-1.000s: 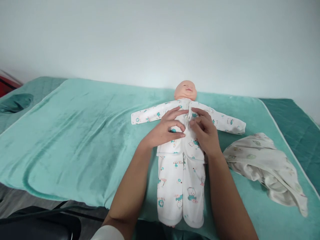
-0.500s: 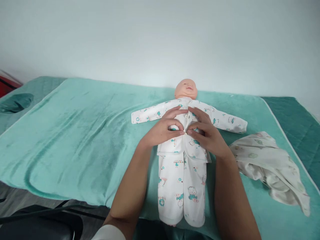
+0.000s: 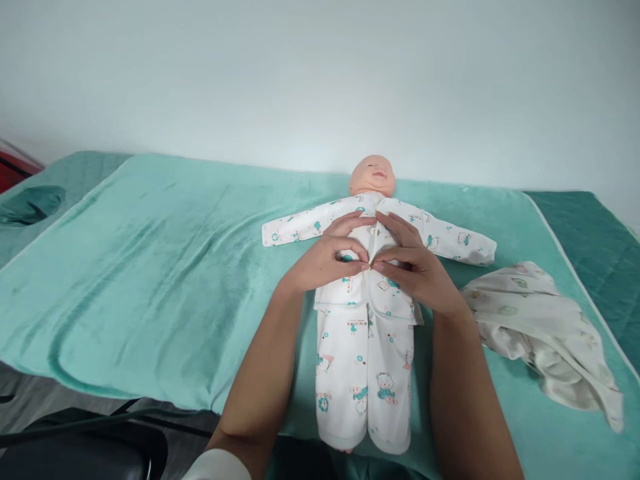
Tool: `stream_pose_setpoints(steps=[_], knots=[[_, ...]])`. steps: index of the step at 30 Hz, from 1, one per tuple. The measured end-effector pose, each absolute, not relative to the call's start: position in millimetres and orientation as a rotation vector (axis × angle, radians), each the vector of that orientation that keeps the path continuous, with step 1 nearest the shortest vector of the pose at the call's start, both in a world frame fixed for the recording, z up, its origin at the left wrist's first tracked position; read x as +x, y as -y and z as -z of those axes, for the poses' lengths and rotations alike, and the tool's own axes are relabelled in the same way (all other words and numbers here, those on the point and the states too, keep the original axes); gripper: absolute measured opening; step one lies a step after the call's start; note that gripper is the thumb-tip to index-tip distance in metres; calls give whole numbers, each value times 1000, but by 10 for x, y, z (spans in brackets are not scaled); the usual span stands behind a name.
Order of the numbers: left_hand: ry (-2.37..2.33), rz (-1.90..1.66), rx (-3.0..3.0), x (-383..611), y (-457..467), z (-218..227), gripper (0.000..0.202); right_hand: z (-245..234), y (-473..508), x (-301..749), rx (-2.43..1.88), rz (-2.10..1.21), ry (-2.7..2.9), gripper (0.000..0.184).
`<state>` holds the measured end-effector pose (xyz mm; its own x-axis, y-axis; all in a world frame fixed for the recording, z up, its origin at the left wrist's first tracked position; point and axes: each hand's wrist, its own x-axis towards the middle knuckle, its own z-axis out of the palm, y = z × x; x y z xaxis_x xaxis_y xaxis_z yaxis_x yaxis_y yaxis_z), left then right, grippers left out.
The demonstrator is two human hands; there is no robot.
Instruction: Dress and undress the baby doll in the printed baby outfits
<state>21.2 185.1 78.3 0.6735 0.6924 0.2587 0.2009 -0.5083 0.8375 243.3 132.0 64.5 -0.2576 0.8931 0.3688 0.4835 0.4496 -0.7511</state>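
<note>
Fingers of the left hand (image 3: 330, 259) and right hand (image 3: 420, 267) pinch the white, long-sleeved, printed cloth jacket (image 3: 381, 299); between the fingertips, its soft cloth could slip if pressure weakens.

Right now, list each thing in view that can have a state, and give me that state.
Doll: lying face up, dressed
Jacket: worn, sleeves spread; full fastening hidden by the hands
Trousers: worn, legs side by side
Left hand: pinching the jacket front
Right hand: pinching the jacket front
Patterned cloth: crumpled
Blanket: spread out, wrinkled
</note>
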Motion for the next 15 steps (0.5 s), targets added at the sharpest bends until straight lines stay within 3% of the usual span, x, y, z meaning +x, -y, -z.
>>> stream_pose_setpoints(steps=[6,12,15], knots=[[-638,-817,2171,246,-1870,-710,13,-645,-1340,2364,-1187,-640,1784,22],[-724,-847,2185,305,-1841,-704,20,-713,-1297,2315,-1218,-792,1636,17],[-727,-829,2197,307,-1825,-715,11,-699,-1326,2292,-1157,-840,1272,16]])
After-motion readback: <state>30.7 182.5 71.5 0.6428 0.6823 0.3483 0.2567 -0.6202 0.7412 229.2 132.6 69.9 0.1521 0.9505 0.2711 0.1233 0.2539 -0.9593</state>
